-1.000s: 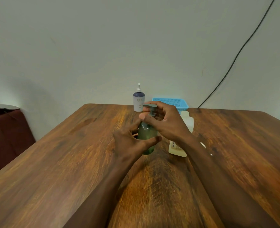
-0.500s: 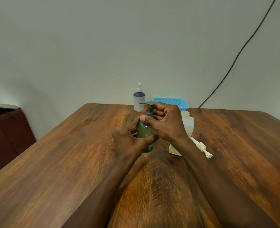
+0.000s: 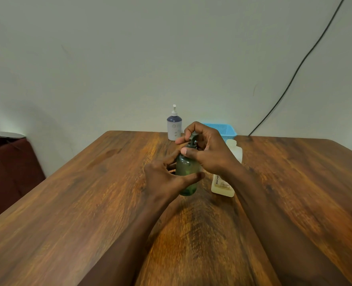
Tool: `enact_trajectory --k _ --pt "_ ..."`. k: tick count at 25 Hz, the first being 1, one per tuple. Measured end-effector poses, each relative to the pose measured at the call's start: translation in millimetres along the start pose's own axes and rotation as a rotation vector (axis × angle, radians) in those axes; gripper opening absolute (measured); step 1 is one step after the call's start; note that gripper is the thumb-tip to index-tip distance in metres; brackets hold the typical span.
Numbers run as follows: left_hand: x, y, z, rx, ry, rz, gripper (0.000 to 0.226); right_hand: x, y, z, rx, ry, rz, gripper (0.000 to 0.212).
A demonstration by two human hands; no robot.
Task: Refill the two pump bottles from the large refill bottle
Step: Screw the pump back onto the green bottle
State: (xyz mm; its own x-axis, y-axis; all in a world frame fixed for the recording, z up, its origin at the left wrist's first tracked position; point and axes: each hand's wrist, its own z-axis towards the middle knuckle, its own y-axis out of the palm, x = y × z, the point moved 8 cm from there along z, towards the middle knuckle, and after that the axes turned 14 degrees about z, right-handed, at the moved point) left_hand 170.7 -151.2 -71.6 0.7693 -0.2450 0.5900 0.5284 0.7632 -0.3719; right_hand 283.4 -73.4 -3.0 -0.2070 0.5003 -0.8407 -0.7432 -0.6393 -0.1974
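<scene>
A green pump bottle (image 3: pixel 186 171) stands on the wooden table (image 3: pixel 88 203) in the middle. My left hand (image 3: pixel 162 178) grips its body from the left. My right hand (image 3: pixel 209 151) pinches the dark pump head (image 3: pixel 193 138) at its top. Just right of it stands the large pale refill bottle (image 3: pixel 222 186), mostly hidden by my right wrist. A second pump bottle (image 3: pixel 174 126), white with a blue top and white pump, stands at the table's far edge.
A blue plastic basket (image 3: pixel 225 129) sits at the far edge behind my right hand. A black cable (image 3: pixel 295 73) runs down the wall at the right. A dark red chair (image 3: pixel 7 168) stands left of the table.
My right hand has turned on the pump head, its fingers shifting round the top. The white pump part seen lying right of the refill bottle half a second ago is hidden now.
</scene>
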Motion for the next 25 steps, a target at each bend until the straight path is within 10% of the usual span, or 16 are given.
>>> enact_trajectory --k 25 --pt "32 -27 19 0.087 -0.032 -0.034 0.081 -41 -10 -1 0.195 -0.08 -0.092 0.058"
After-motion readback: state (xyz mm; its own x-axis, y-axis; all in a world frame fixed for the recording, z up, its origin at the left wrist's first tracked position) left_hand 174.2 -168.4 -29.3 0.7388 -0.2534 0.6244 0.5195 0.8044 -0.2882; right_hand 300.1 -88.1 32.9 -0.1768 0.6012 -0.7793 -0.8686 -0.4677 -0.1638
